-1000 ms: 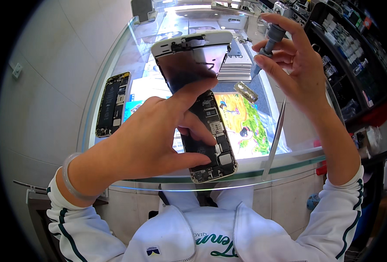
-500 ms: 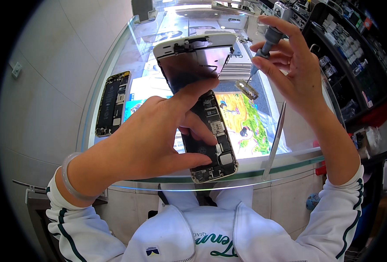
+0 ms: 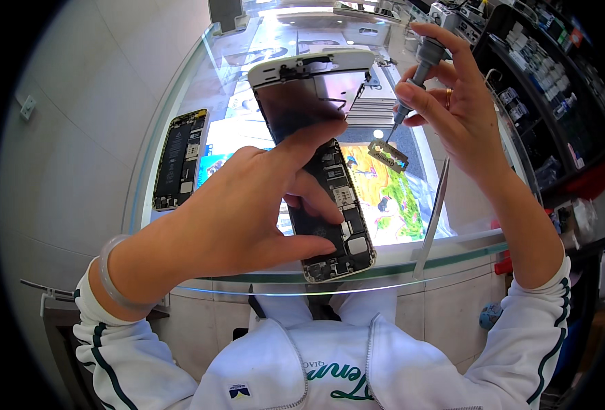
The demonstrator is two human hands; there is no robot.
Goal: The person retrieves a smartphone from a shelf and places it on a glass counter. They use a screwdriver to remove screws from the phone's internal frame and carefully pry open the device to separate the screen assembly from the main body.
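My left hand [image 3: 265,198] grips an opened smartphone [image 3: 347,219], its index finger against the raised screen assembly [image 3: 302,102] and its thumb and other fingers on the body. Inside the body the black battery and silver metal parts show. The white-framed screen tilts up at the far end. My right hand [image 3: 456,102] is closed around a grey screwdriver [image 3: 422,68], tip down. A razor blade [image 3: 388,156] hangs at the screwdriver's tip, over the colourful printed sheet. A second opened phone body [image 3: 180,160] lies on the glass left of my left hand.
The glass counter [image 3: 248,266] has a bright interior with a colourful printed sheet [image 3: 377,191]. A dark shelf [image 3: 541,89] full of small items stands at the right. A wall socket [image 3: 28,108] is at the left.
The razor blade has turned, so its flat face now shows more plainly. The view has shifted slightly. Both hands keep their holds on the phone and screwdriver.
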